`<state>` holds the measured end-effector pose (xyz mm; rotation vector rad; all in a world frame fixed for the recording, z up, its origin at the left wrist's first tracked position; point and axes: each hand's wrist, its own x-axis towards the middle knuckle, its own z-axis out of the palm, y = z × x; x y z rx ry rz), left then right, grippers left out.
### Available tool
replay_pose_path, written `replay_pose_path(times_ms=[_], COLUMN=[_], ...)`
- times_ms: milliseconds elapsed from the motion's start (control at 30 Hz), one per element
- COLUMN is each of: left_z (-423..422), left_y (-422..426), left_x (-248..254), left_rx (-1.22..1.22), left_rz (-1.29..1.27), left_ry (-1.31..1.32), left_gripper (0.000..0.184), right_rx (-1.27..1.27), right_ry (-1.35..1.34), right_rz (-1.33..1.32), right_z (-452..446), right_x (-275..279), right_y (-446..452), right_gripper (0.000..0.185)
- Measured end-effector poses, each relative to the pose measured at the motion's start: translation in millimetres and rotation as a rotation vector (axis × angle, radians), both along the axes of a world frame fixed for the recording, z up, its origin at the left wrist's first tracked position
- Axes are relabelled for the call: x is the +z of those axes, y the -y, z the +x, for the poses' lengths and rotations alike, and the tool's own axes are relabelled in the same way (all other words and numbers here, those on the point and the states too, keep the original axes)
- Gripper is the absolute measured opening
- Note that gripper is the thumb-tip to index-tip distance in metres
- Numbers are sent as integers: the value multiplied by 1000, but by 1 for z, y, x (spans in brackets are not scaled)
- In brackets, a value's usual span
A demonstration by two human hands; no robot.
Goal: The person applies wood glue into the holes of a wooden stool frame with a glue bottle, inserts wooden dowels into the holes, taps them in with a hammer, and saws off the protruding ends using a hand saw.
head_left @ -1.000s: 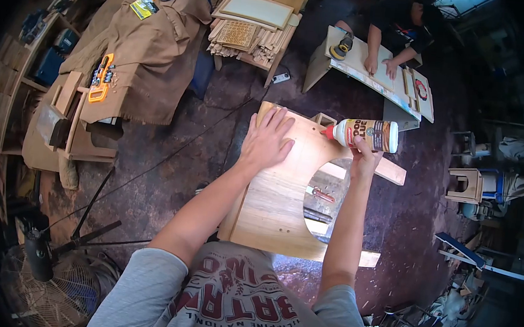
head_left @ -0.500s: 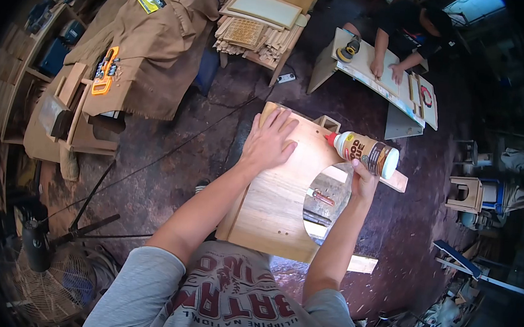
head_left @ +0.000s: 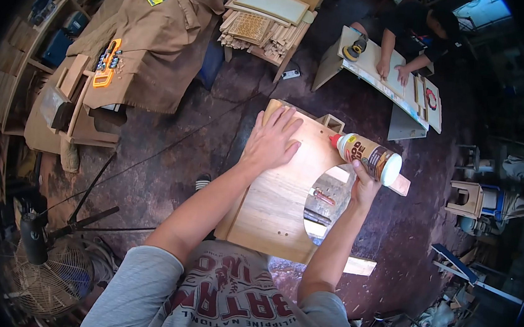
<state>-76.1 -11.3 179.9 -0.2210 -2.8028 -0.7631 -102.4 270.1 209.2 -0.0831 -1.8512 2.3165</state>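
Note:
A pale wooden panel (head_left: 271,202) with a large rounded cutout and small drilled holes is in front of my torso. My left hand (head_left: 271,140) lies flat on the panel's upper left part, fingers stretched toward its far edge. In my right hand (head_left: 366,184) is a wood glue bottle (head_left: 365,155), held almost on its side over the panel's right edge. Its red nozzle (head_left: 335,140) points left, close to small holes in the panel. Whether the tip touches the wood, I cannot tell. Through the cutout a tool with a reddish handle (head_left: 324,197) shows.
Ahead to the right, a co-worker leans over a bench (head_left: 370,64) with a sander (head_left: 354,48) on it. A cloth-covered table (head_left: 166,43) holds an orange bit case (head_left: 107,63). Stacked wood pieces (head_left: 264,30) stand ahead; a fan (head_left: 46,275) is at lower left.
The glue bottle has tipped slightly, its base a little lower, and the nozzle stays near the holes. My left hand keeps its place on the panel. The view has shifted slightly.

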Motion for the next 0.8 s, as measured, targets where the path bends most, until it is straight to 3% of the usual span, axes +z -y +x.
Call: replay_pose_path(times_ms=[433, 600, 667, 733, 800], left_z=[3, 4, 3, 2, 1], left_y=[-2, -1, 0, 0, 0], left_x=[1, -1, 2, 4, 3], left_rx=[-3, -13, -12, -9, -6], left_rz=[-48, -28, -26, -31, -31], left_ry=[17, 14, 25, 21, 25], left_gripper=[60, 60, 60, 60, 60], right_rx=[-119, 25, -1, 65, 76], right_ry=[-91, 13, -57, -68, -54], right_rz=[275, 433, 523, 433, 244], right_z=[-4, -32, -47, -52, -49], right_x=[12, 43, 54, 81, 95], right_y=[27, 20, 25, 16, 8], right_gripper=[61, 60, 51, 47, 55])
